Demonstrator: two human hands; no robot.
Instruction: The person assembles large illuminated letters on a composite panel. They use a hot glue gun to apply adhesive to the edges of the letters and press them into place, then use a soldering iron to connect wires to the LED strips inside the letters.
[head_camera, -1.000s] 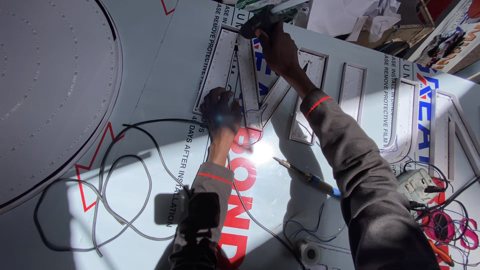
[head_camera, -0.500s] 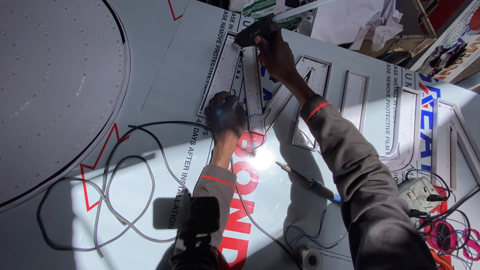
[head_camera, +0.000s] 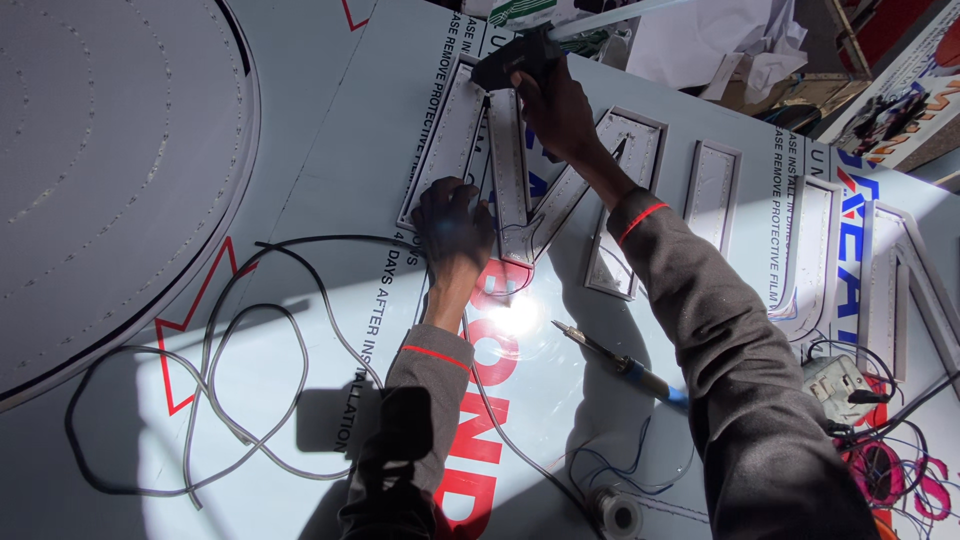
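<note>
We're looking straight down at a big pale grey sheet (head_camera: 300, 150) covered in protective film, with printed lettering in black, red and blue. On the left there's a huge grey disc (head_camera: 100, 170) with faint dotted rings and a dark rim. Hard sunlight cuts across the lower half, throwing crisp shadows and one blinding glare spot (head_camera: 515, 318) on the film. Up in the top right corner we see a messy pile of crumpled white paper (head_camera: 745, 40) and cardboard scraps (head_camera: 800, 95) past the sheet's edge.

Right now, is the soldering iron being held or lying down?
Lying down. The soldering iron rests flat on the sheet, touched by neither hand.
</note>
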